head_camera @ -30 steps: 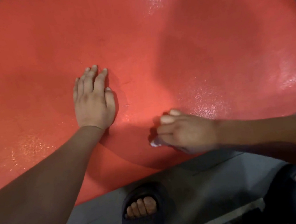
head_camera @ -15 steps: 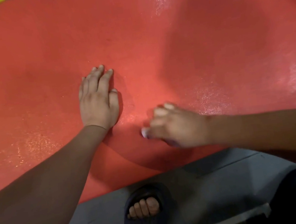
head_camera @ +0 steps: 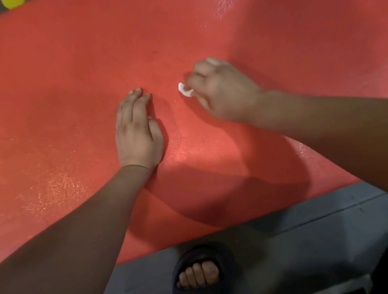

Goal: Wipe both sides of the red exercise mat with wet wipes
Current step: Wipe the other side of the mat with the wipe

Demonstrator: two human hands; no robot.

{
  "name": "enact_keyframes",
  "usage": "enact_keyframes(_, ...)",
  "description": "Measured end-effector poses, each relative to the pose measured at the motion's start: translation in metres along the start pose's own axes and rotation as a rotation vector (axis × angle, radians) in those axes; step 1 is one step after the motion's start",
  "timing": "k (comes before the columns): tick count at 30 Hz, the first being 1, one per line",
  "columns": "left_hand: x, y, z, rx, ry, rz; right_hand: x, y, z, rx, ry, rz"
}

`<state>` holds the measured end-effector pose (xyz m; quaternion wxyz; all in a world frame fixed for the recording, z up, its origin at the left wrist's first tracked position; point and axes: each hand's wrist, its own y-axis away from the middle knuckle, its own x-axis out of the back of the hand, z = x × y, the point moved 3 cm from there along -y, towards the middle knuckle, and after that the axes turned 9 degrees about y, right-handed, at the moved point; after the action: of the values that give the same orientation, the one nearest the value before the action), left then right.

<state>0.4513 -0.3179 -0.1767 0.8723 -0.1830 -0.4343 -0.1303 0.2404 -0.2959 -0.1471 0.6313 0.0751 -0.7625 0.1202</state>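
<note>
The left hand (head_camera: 136, 132) lies flat on the red mat (head_camera: 57, 90). The right hand (head_camera: 222, 91) holds a white wipe (head_camera: 185, 90) on it.

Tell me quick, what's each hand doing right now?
Left hand: open, fingers straight, flat on the red mat.
Right hand: closed, gripping a white wet wipe.

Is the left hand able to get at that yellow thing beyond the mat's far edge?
Probably, with a lean. The left hand lies flat on the red mat, holding nothing, and only bare mat lies between it and the yellow thing. The right hand grips the wipe.
</note>
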Motion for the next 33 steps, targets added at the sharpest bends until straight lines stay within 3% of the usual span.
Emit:
enact_keyframes(6, 0.003, -0.002, 0.003, 0.032, 0.006, 0.030, -0.008, -0.025, -0.012, -0.106, -0.110, 0.029)
enact_keyframes(9, 0.004, -0.003, 0.001, 0.029, 0.009, 0.030, -0.010, 0.023, -0.053, 0.130, -0.192, -0.039)
enact_keyframes(12, 0.004, -0.002, 0.002, 0.030, 0.001, 0.035, -0.001, 0.102, -0.088, 0.347, -0.325, -0.221)
enact_keyframes(16, 0.004, -0.002, 0.003, 0.016, -0.024, 0.034, 0.015, 0.137, -0.089, 0.676, -0.342, -0.321)
enact_keyframes(18, 0.003, -0.002, 0.003, 0.000, -0.024, 0.028, 0.016, 0.104, -0.072, 0.600, -0.297, -0.212)
enact_keyframes(21, 0.004, -0.001, 0.003, 0.007, -0.025, 0.019, 0.012, 0.029, -0.028, 0.211, -0.174, -0.001)
enact_keyframes(23, 0.006, -0.001, 0.004, 0.000, -0.028, 0.015, 0.010, 0.010, -0.022, 0.077, -0.169, 0.017)
enact_keyframes(30, 0.005, -0.002, 0.002, -0.009, -0.036, -0.003, 0.019, 0.148, -0.093, 0.420, -0.416, -0.374)
enact_keyframes(33, 0.004, -0.002, 0.002, -0.016, -0.037, -0.004, 0.027, 0.158, -0.081, 0.585, -0.346, -0.435)
